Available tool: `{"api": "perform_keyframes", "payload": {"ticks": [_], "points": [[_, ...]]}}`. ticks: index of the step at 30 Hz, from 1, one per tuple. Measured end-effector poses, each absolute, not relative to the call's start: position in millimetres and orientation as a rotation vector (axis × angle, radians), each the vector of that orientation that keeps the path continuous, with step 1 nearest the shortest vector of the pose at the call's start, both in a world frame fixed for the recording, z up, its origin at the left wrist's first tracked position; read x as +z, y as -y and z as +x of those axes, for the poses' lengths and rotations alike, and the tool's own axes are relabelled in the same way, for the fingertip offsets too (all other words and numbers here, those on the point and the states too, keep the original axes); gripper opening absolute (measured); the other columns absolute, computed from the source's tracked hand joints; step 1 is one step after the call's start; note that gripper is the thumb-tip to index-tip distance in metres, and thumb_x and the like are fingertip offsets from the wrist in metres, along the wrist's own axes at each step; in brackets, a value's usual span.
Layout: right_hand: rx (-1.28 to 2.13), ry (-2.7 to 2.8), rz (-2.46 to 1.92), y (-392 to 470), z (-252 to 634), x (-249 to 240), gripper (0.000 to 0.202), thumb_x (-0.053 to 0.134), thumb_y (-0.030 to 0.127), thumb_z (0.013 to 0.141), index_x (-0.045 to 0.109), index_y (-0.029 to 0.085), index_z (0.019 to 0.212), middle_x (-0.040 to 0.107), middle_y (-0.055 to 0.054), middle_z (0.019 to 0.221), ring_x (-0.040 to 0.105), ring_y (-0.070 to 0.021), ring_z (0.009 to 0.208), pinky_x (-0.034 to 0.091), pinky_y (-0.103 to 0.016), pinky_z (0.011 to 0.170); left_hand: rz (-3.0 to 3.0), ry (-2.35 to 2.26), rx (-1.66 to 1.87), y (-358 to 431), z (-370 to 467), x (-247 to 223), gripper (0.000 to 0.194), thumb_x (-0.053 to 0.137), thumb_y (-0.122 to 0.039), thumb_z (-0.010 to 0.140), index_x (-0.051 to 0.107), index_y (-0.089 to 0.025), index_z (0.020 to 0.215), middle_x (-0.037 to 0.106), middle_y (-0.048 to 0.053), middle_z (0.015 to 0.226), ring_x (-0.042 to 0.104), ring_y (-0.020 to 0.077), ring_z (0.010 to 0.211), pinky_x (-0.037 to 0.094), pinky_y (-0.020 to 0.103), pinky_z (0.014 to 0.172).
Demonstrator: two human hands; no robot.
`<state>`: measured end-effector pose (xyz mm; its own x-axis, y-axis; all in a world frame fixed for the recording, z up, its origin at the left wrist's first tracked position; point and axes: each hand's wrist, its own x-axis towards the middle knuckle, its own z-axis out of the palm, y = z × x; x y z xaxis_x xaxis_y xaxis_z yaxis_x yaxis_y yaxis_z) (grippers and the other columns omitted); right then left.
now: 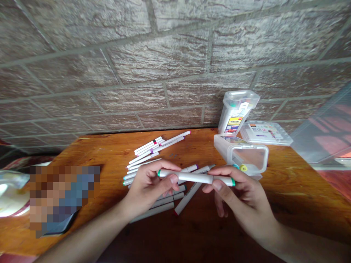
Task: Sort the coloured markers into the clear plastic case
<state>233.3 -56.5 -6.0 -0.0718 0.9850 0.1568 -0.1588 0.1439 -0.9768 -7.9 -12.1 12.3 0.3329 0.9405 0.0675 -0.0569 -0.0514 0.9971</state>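
A white marker (196,177) with green ends is held level between both hands, above the table. My left hand (153,186) pinches its left end between thumb and fingers. On the other end, my right hand (238,193) grips the cap with thumb and forefinger. Beneath and behind the hands lie several white markers (164,204) with variously coloured ends, partly hidden by my left hand. One marker with a red end (189,195) slants across the table between the hands. Farther back rests a loose group of markers (149,146).
A clear marker box (238,113) stands upright near the brick wall. In front of it, an open clear box (241,151) lies on its side with a few markers inside. A flat plastic case (265,133) is at the back right. A dark phone-like object (61,224) lies left, partly pixelated.
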Motion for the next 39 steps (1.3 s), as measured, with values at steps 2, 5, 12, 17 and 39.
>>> {"api": "perform_keyframes", "payload": {"ticks": [2,5,12,17,39], "points": [[1.217,1.234,-0.961,56.7,233.6,-6.6,0.022,0.077,0.040,0.100,0.073,0.021,0.111,0.082,-0.005,0.080,0.064,-0.0108,0.039,0.056,-0.020,0.038,1.360,-0.884,1.021,12.4,-7.9,11.1,0.026,0.085,-0.037,0.090,0.080,-0.014,0.102,0.078,0.006,0.066,0.060,0.0108,0.047,0.049,0.019,0.045],[1.211,1.249,-0.973,57.0,233.8,-7.1,0.023,0.076,0.041,0.101,0.073,0.021,0.112,0.082,-0.005,0.080,0.064,-0.0109,0.039,0.055,-0.020,0.037,1.371,-0.862,1.033,12.8,-8.3,9.8,0.024,0.084,-0.034,0.092,0.080,-0.014,0.106,0.080,0.007,0.070,0.061,0.0105,0.049,0.050,0.019,0.047],[1.224,1.228,-0.968,58.1,233.1,-5.7,0.019,0.077,0.039,0.101,0.074,0.023,0.110,0.080,-0.002,0.080,0.064,-0.0089,0.040,0.054,-0.018,0.039,1.404,-0.853,1.035,12.9,-9.4,9.2,0.020,0.081,-0.031,0.095,0.081,-0.015,0.106,0.081,0.007,0.076,0.062,0.0098,0.052,0.051,0.018,0.049],[1.224,1.219,-0.949,57.8,232.0,-5.7,0.017,0.076,0.038,0.101,0.074,0.023,0.108,0.080,-0.002,0.080,0.063,-0.0083,0.040,0.054,-0.017,0.040,1.406,-0.849,1.029,13.0,-8.4,9.8,0.018,0.081,-0.030,0.095,0.081,-0.016,0.106,0.081,0.006,0.076,0.062,0.0093,0.053,0.052,0.017,0.049],[1.231,1.214,-0.963,57.1,233.6,-10.0,0.018,0.077,0.040,0.100,0.075,0.024,0.109,0.077,0.000,0.076,0.063,-0.0079,0.040,0.053,-0.015,0.039,1.407,-0.853,1.011,12.9,-9.9,6.2,0.019,0.083,-0.030,0.094,0.079,-0.015,0.105,0.082,0.004,0.076,0.067,0.0085,0.057,0.052,0.014,0.050]]}}
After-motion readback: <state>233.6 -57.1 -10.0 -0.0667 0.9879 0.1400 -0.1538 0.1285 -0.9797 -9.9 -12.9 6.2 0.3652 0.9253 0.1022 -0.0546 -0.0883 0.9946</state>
